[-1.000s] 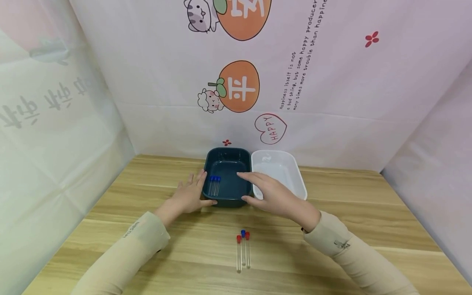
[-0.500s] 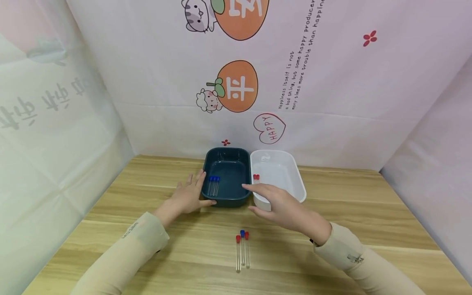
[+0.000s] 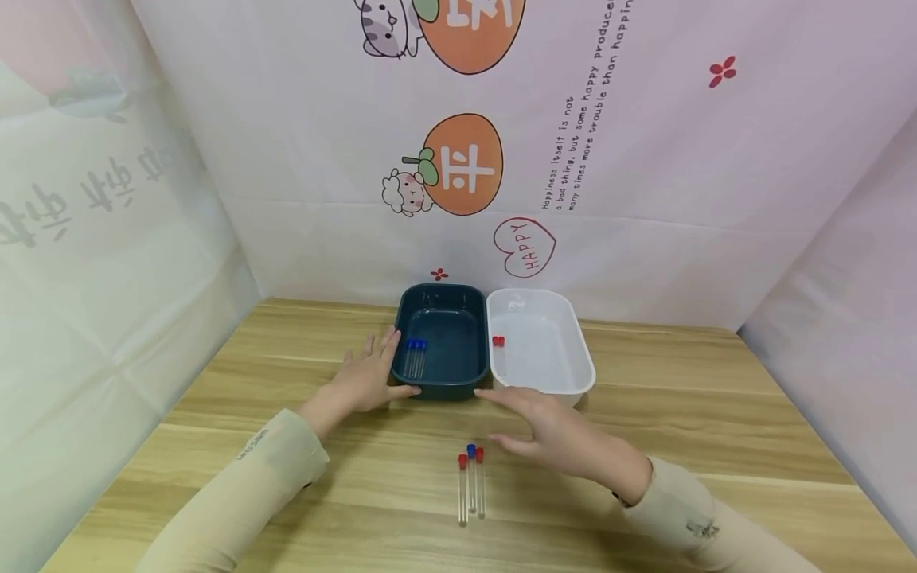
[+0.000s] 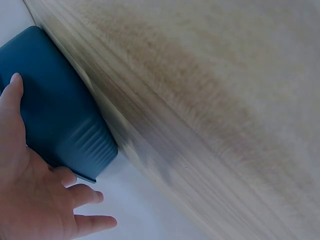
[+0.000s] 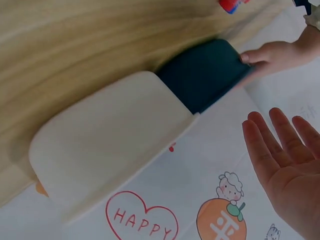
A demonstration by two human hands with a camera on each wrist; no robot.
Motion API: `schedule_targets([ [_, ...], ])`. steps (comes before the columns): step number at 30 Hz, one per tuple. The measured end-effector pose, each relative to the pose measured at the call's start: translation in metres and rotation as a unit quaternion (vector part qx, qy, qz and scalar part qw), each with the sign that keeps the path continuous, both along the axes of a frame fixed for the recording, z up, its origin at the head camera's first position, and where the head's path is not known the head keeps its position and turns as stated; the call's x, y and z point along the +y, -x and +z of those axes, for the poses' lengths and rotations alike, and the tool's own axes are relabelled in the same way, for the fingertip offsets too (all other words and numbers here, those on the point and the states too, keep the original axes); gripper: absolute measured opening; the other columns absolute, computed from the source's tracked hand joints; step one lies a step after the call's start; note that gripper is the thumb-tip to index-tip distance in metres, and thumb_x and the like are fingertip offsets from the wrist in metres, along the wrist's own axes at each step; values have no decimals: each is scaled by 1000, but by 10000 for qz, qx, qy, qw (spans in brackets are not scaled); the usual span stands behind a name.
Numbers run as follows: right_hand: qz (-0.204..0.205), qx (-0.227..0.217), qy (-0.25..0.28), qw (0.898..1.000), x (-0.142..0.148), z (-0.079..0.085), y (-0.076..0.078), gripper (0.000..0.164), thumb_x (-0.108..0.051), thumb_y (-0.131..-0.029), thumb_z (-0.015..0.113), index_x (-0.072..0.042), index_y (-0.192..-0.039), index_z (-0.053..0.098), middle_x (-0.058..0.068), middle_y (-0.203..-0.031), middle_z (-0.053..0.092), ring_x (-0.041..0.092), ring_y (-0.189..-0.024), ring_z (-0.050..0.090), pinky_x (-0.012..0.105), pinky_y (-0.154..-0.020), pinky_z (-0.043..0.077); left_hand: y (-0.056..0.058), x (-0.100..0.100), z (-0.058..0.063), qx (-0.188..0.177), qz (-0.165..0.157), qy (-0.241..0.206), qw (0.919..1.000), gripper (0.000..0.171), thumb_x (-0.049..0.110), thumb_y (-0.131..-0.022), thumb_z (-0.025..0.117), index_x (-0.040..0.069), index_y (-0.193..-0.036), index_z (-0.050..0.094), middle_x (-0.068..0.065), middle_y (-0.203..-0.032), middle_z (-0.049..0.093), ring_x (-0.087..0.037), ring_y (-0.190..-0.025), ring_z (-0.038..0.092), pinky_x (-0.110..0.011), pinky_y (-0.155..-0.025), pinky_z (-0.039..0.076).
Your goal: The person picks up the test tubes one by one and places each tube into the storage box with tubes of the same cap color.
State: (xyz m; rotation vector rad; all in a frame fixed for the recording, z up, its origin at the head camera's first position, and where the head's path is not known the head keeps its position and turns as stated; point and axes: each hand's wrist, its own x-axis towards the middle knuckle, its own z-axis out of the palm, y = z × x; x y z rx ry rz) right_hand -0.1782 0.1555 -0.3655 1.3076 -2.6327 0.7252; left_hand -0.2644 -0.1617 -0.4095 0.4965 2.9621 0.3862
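The person's left hand (image 3: 367,382) is spread, its straight fingers against the left edge of the dark tray (image 3: 453,350) and its thumb touching the near wall; it grips nothing. The right hand (image 3: 566,434), fingers extended and thumb apart, holds nothing and hovers near the front edge of the white tray (image 3: 550,342). The trays sit side by side by the back sheet (image 3: 645,159), leaving little room behind them. Three loose tubes (image 3: 471,485), two red-capped and one blue-capped, lie on the bench (image 3: 716,414) before the dark tray, with a strip of wood between. Blue-capped tubes (image 3: 416,358) lie along its left side; red caps (image 3: 498,341) show inside the white tray's left edge. Bench surface stretches widely rightward.
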Motion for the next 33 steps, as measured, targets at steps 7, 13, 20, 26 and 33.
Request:
schedule_targets([
  [7, -187, -319, -220, 9991, 4, -15, -7, 53, -18, -93, 78, -4, -141, 60, 7, -137, 64, 25, -125, 61, 44, -102, 51, -2, 0, 2, 17, 12, -23, 10000, 110, 64, -93, 64, 2, -164, 8, -16, -171, 7, -47, -153, 10, -75, -113, 13],
  [13, -182, -301, -355, 9987, 7, -31, -12, 53, -23, -94, 77, -5, -140, 60, 7, -139, 63, 25, -127, 59, 45, -104, 50, -1, 0, 0, 17, 3, -46, 10000, 111, 65, -93, 64, 2, -164, 7, -16, -171, 6, -48, -153, 10, -75, -113, 13],
  [20, -69, -291, -670, 9973, 3, -42, -15, 54, -29, -94, 76, -3, -140, 61, 13, -143, 59, 29, -132, 54, 48, -109, 44, -1, -1, 1, -10, -3, -25, 10000, 111, 64, -93, 64, 3, -165, 6, -16, -171, 5, -47, -153, 8, -75, -113, 13],
  [26, -347, -595, -893, 9936, -1, -47, -18, 63, -36, -92, 77, -5, -143, 58, 12, -147, 54, 29, -137, 50, 49, -112, 41, -2, 0, 2, -39, 1, -19, 10000, 111, 64, -93, 65, 3, -165, 6, -16, -171, 5, -47, -153, 8, -75, -113, 12],
  [33, -543, -1069, -1258, 9848, -6, -49, -19, 82, -46, -90, 78, -1, -152, 47, 18, -156, 42, 39, -145, 38, 55, -115, 34, -2, 1, 3, -45, 16, -23, 10000, 111, 64, -92, 65, 3, -165, 7, -16, -171, 5, -47, -153, 8, -75, -114, 12],
])
